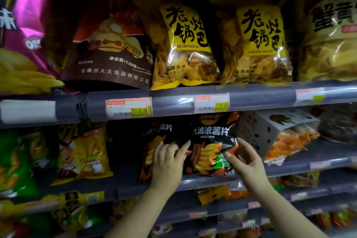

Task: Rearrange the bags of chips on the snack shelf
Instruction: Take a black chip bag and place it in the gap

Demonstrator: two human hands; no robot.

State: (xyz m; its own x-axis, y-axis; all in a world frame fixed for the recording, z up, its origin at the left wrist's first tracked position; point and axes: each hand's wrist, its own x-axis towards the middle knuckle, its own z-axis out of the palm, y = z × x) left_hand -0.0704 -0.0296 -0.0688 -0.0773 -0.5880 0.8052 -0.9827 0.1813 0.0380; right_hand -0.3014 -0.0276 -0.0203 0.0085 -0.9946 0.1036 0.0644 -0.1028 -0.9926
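Observation:
A black bag of wavy potato chips (211, 141) stands upright on the middle shelf (210, 180), at the centre. My left hand (168, 160) grips its left edge, thumb on the front. My right hand (244, 162) holds its right side, thumb pressed on the green patch and fingers behind the edge. A second black chip bag (152, 141) of the same kind stands just left of it, partly hidden by my left hand.
The upper shelf rail (173, 102) carries price tags, with big yellow bags (183, 44) and a brown bag (112, 50) above it. A yellow bag (83, 152) stands left, a white box with orange snacks (278, 137) right. Lower shelves hold more snacks.

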